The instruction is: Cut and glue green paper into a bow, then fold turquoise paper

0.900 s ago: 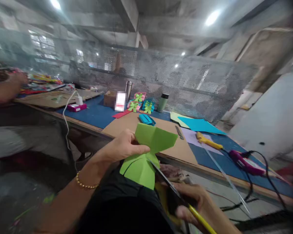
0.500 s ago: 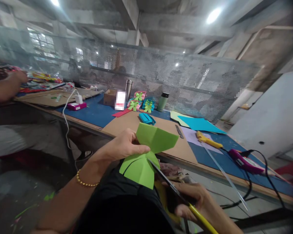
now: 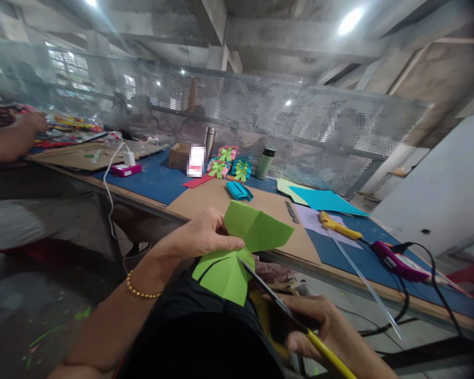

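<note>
Green paper (image 3: pixel 256 231), creased, stands over my lap, its upper flap crossing in front of the worktop's (image 3: pixel 154 184) near edge. My left hand (image 3: pixel 205 231) pinches its narrow waist; my right hand (image 3: pixel 312 316) curls round yellow-handled scissors (image 3: pixel 268 289), blade tip at that waist, apart from the edge. Beyond, brown board (image 3: pixel 205 202) stretches back under a blue folded piece (image 3: pixel 239 190).

1 pr scissors (image 3: pixel 276 300), 2 btls (image 3: pixel 209 142) (image 3: pixel 265 165), 3 bows (image 3: pixel 226 154) (image 3: pixel 218 169) (image 3: pixel 242 171), 1 glue gun (image 3: pixel 342 229).

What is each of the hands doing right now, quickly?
Left hand: closed, pinching the creased green paper.
Right hand: closed on the yellow-handled scissors, blade tip at the paper.
</note>
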The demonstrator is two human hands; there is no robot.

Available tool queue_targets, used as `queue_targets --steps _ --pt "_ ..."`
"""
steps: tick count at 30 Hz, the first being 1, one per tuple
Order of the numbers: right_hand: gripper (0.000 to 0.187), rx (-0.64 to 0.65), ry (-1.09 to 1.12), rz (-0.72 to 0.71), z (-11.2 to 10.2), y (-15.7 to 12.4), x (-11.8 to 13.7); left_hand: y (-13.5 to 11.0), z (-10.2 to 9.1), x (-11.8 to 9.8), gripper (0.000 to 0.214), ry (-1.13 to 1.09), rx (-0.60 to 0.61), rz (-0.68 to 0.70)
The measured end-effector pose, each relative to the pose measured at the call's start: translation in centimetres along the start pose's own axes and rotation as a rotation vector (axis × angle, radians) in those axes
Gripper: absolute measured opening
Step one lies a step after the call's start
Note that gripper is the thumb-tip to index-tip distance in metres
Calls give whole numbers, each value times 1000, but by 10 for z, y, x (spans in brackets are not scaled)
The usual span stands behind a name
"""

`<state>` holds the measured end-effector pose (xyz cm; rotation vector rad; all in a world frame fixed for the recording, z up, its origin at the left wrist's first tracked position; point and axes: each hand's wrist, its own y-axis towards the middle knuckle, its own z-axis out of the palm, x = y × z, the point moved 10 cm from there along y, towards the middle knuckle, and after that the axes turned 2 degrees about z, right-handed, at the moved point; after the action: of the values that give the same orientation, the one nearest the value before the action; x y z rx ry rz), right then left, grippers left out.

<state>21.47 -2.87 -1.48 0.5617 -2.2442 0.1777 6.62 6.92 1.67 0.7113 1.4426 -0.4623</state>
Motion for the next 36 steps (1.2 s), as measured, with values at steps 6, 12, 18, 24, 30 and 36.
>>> queue_targets --steps 6,12,18,24,30,36 --pt "65 -16 14 20 -1 1 -1 0 2 1 15 -12 11 -4" --pt "64 15 -28 16 1 1 -5 1 1 2 15 -10 17 0" --pt "64 4 -41 9 0 0 -7 0 1 3 16 -20 -3 -18" --pt "63 14 -41 13 1 -1 -7 -1 1 4 21 -26 -13 -19" --pt "61 8 -31 -15 -1 1 0 -1 2 2 18 -20 -11 -10" --pt "61 22 -19 5 1 1 -5 -1 2 1 15 -22 -7 12"
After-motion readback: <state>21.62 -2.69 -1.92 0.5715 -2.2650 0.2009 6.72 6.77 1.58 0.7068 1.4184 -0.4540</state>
